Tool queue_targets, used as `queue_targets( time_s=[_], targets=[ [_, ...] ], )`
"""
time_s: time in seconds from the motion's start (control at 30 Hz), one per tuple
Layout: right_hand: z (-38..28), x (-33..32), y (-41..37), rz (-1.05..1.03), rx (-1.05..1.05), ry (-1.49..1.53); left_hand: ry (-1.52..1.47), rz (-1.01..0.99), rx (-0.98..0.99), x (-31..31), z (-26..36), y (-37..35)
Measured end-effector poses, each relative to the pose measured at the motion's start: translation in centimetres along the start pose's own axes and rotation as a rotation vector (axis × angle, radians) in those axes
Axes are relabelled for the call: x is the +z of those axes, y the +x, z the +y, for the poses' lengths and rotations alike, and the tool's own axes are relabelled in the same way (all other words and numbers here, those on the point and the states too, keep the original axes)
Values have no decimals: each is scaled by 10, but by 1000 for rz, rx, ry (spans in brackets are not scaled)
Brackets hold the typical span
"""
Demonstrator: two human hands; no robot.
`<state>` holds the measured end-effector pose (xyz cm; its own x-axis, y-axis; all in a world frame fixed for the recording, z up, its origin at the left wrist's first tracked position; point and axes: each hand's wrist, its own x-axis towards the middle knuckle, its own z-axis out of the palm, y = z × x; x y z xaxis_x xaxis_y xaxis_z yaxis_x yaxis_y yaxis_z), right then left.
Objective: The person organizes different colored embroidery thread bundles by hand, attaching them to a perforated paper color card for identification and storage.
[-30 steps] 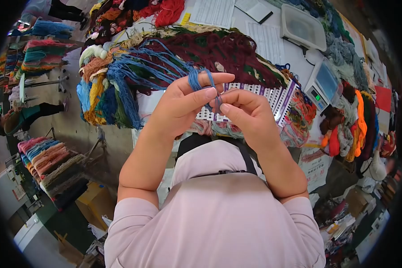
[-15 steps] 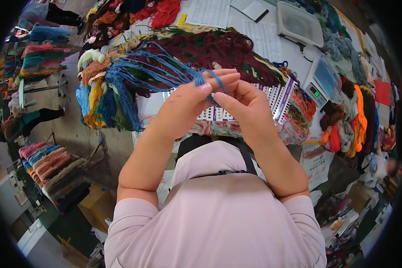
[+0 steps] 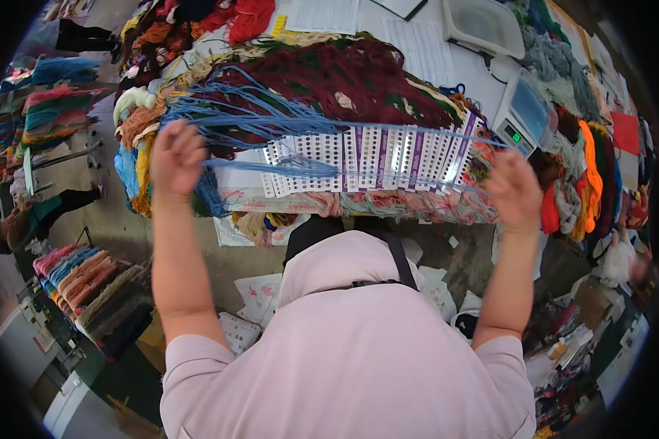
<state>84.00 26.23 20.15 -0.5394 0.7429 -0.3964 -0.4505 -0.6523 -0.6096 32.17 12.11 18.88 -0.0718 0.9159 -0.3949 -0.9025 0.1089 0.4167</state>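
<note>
Blue yarn point(image 3: 410, 129) runs stretched between my two widely spread hands, over a row of white cards with punched holes point(image 3: 329, 150). My left hand point(image 3: 177, 157), somewhat blurred, is closed on the yarn at the table's left, beside the loose blue strands point(image 3: 256, 110). At the right, my right hand point(image 3: 516, 186) has its fingers curled around the other end of the yarn and is smeared by motion. A looped tuft of blue yarn point(image 3: 311, 168) hangs between the hands. Behind it lies a heap of dark maroon yarn point(image 3: 329, 77).
A digital scale point(image 3: 520, 121) and a clear plastic tub point(image 3: 483, 28) stand at the right. Orange yarn point(image 3: 592, 175) hangs beyond the scale. Printed sheets point(image 3: 417, 51) lie at the back. Coloured skeins hang on racks point(image 3: 88, 274) at left, where a person point(image 3: 40, 216) is.
My hands were together over the cards, handling a bunch of blue yarn. They have moved far apart, left and right, drawing the strands out between them.
</note>
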Motion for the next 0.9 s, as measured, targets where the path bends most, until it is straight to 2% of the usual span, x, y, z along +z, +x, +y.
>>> queue_targets(
  time_s=[0.1, 0.13, 0.17, 0.27, 0.3, 0.4, 0.47, 0.5, 0.53, 0.57, 0.67, 0.7, 0.77, 0.8, 0.83, 0.9],
  targets=[
    [-64, -104, -51, 395, -89, 9, 124, 342, 50, -89, 89, -20],
    [-87, -155, -74, 369, -98, 29, 210, 577, 128, -92, 108, -25],
    [-108, -162, -91, 679, -158, -25, 229, 660, 149, -123, 140, -30],
    [-186, -254, -156, 886, -245, 15, 331, 852, 310, -158, 206, -35],
    [-208, -278, -178, 976, -303, 6, 316, 842, 350, -174, 231, -34],
    [-290, -393, -252, 1300, -377, -213, 391, 807, 474, -153, 240, -17],
    [-294, -386, -249, 1221, -430, -392, 537, 776, 491, -104, 191, 8],
    [-261, -340, -207, 1257, -473, -631, 638, 618, 397, -108, 172, 23],
    [-224, -314, -169, 1092, -468, -595, 679, 524, 356, -121, 137, 41],
    [-179, -291, -128, 927, -459, -556, 782, 572, 323, -81, 58, 60],
    [-14, -177, 12, 772, -164, -547, 879, 291, -256, -78, -112, 106],
    [35, -151, 50, 723, -77, -550, 847, 233, -371, -78, -162, 118],
    [113, -118, 105, 671, 46, -598, 672, 235, -479, -94, -242, 149],
    [148, -108, 130, 661, 94, -645, 845, 320, -470, -97, -274, 163],
    [176, -108, 149, 599, 67, -652, 922, 382, -425, -98, -296, 175],
    [214, -93, 177, 572, 51, -848, 1010, 412, -326, -105, -324, 194]
  ],
)
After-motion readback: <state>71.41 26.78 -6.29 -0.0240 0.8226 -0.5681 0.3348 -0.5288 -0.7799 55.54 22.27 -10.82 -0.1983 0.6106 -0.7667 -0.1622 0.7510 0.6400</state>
